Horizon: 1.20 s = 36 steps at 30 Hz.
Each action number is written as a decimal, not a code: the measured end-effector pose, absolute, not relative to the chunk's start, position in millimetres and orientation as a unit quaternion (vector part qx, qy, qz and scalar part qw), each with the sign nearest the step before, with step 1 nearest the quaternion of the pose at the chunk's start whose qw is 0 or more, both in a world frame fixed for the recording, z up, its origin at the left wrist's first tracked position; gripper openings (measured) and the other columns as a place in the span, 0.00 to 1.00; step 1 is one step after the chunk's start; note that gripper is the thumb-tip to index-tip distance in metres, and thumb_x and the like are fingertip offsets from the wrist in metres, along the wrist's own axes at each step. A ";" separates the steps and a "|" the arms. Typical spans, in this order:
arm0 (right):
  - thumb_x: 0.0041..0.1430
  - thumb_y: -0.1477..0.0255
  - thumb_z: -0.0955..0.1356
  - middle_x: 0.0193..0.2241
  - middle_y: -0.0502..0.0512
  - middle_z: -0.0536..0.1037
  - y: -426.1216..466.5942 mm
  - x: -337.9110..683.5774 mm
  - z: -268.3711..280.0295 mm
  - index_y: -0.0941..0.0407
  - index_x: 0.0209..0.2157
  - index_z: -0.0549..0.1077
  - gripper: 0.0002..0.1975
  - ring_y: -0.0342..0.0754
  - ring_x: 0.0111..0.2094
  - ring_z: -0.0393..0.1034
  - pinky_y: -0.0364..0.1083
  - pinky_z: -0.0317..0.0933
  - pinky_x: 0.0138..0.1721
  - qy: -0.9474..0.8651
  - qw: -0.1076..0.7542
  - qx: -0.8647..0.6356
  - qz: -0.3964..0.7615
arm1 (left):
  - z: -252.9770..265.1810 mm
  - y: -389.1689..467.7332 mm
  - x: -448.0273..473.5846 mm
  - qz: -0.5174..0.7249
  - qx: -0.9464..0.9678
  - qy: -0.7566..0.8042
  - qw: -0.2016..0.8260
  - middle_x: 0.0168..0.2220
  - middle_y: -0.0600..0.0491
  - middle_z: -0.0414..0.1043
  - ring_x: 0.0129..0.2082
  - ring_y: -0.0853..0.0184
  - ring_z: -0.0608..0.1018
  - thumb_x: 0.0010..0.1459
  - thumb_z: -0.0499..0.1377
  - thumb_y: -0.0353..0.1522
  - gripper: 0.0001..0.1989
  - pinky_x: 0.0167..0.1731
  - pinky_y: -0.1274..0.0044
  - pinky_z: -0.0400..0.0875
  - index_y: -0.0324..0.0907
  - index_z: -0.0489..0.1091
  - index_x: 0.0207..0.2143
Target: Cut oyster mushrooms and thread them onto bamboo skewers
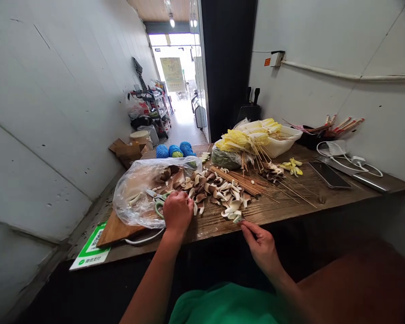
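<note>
Torn brown-and-white mushroom pieces lie heaped on the wooden table. Over the left part of this heap is my left hand, its fingers curled closed; whatever they grip is hidden under it. Scissors with pale green handles lie right beside that hand, on a clear plastic bag holding more mushroom. At the front edge my right hand pinches, between thumb and forefinger, the near end of a mushroom skewer; its stick hardly shows. Loose bamboo skewers lie behind the heap.
Skewered yellow cabbage leaves are piled on a bag and a white tub. To the right lie a phone, a knife and a white cable. Blue-netted produce stands behind; a cutting board is under the bag.
</note>
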State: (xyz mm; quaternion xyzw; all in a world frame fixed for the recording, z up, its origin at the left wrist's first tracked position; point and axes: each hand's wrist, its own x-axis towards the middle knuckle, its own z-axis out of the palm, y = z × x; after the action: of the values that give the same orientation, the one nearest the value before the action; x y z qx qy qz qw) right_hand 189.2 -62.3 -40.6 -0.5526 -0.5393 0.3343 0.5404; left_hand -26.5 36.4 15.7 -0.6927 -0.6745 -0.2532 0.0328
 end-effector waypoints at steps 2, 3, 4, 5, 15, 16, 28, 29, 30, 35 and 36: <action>0.57 0.68 0.65 0.37 0.56 0.80 -61.8 187.2 -40.1 0.54 0.38 0.77 0.11 0.53 0.40 0.74 0.51 0.69 0.42 -0.545 0.544 -0.544 0.334 | 17.1 34.7 -26.6 -0.343 -0.660 -0.664 -0.075 0.30 0.46 0.72 0.31 0.61 0.73 0.50 0.55 0.35 0.09 0.34 0.72 0.64 0.38 0.71 0.30; 0.56 0.68 0.65 0.36 0.56 0.80 -61.7 185.9 -39.3 0.54 0.38 0.77 0.11 0.53 0.39 0.74 0.51 0.69 0.42 -0.547 0.546 -0.541 0.332 | 17.4 33.4 -25.4 -0.382 -0.640 -0.651 -0.144 0.29 0.48 0.73 0.30 0.63 0.74 0.50 0.57 0.36 0.10 0.33 0.74 0.65 0.39 0.70 0.31; 0.56 0.68 0.65 0.35 0.56 0.80 -61.6 184.5 -38.3 0.54 0.38 0.77 0.11 0.53 0.39 0.75 0.51 0.69 0.42 -0.549 0.546 -0.540 0.330 | 17.5 31.8 -23.0 -0.415 -0.619 -0.631 -0.216 0.28 0.49 0.73 0.28 0.65 0.74 0.49 0.58 0.37 0.10 0.31 0.75 0.65 0.39 0.70 0.31; 0.56 0.68 0.65 0.35 0.56 0.80 -61.6 183.1 -37.1 0.54 0.38 0.77 0.11 0.53 0.39 0.75 0.51 0.69 0.42 -0.552 0.545 -0.538 0.328 | 17.4 30.0 -19.5 -0.441 -0.597 -0.605 -0.288 0.28 0.50 0.73 0.28 0.66 0.74 0.47 0.60 0.38 0.12 0.31 0.76 0.66 0.39 0.69 0.31; 0.57 0.69 0.64 0.36 0.56 0.80 -63.7 180.1 -34.0 0.54 0.38 0.78 0.11 0.52 0.38 0.75 0.51 0.69 0.42 -0.585 0.532 -0.526 0.314 | 8.4 15.5 23.7 -0.487 -0.243 -0.443 -0.712 0.23 0.52 0.71 0.21 0.75 0.72 0.43 0.65 0.31 0.09 0.20 0.85 0.65 0.35 0.69 0.25; 0.57 0.69 0.64 0.36 0.56 0.80 -63.9 180.8 -34.7 0.54 0.38 0.78 0.11 0.52 0.38 0.75 0.51 0.69 0.42 -0.585 0.530 -0.529 0.313 | 7.8 16.0 24.7 -0.495 -0.219 -0.435 -0.720 0.22 0.53 0.71 0.21 0.76 0.71 0.43 0.65 0.29 0.07 0.19 0.85 0.65 0.35 0.69 0.25; 0.57 0.69 0.64 0.36 0.55 0.80 -59.7 185.9 -38.1 0.53 0.39 0.77 0.12 0.52 0.39 0.75 0.51 0.68 0.43 -0.583 0.518 -0.545 0.308 | 14.2 13.6 24.3 -0.498 -0.261 -0.413 -0.716 0.29 0.49 0.75 0.31 0.70 0.76 0.38 0.68 0.25 0.13 0.32 0.81 0.71 0.34 0.73 0.30; 0.57 0.69 0.64 0.36 0.55 0.80 -59.6 185.9 -38.2 0.53 0.38 0.78 0.12 0.52 0.38 0.75 0.51 0.68 0.43 -0.582 0.518 -0.546 0.307 | 14.6 13.2 24.1 -0.498 -0.271 -0.415 -0.712 0.28 0.50 0.75 0.31 0.70 0.76 0.37 0.68 0.25 0.14 0.31 0.81 0.71 0.35 0.73 0.31; 0.57 0.69 0.64 0.36 0.55 0.80 -59.7 185.8 -38.0 0.53 0.38 0.78 0.12 0.52 0.38 0.75 0.51 0.68 0.43 -0.582 0.517 -0.547 0.307 | 14.8 13.2 24.0 -0.504 -0.278 -0.418 -0.703 0.28 0.50 0.75 0.29 0.71 0.76 0.37 0.68 0.26 0.14 0.30 0.82 0.70 0.35 0.73 0.30; 0.56 0.68 0.64 0.36 0.56 0.80 -62.4 184.8 -35.8 0.54 0.38 0.78 0.12 0.53 0.39 0.75 0.51 0.68 0.43 -0.584 0.513 -0.544 0.316 | 11.9 19.3 19.7 -0.542 -0.309 -0.455 -0.636 0.22 0.56 0.70 0.19 0.79 0.67 0.35 0.67 0.28 0.12 0.20 0.84 0.61 0.36 0.73 0.27; 0.57 0.68 0.64 0.36 0.56 0.80 -62.8 185.0 -35.1 0.54 0.38 0.78 0.12 0.53 0.39 0.75 0.51 0.68 0.43 -0.584 0.513 -0.543 0.316 | 11.0 21.3 17.6 -0.540 -0.329 -0.469 -0.616 0.21 0.57 0.69 0.18 0.79 0.65 0.35 0.66 0.29 0.11 0.18 0.84 0.59 0.36 0.73 0.26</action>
State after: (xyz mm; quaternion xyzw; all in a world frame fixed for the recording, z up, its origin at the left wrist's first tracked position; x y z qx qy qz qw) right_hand 185.0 -62.8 -35.1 -0.5432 -0.5843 0.3160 0.5134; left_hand 17.6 21.3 11.0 -0.3290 -0.4690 -0.5404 -0.6162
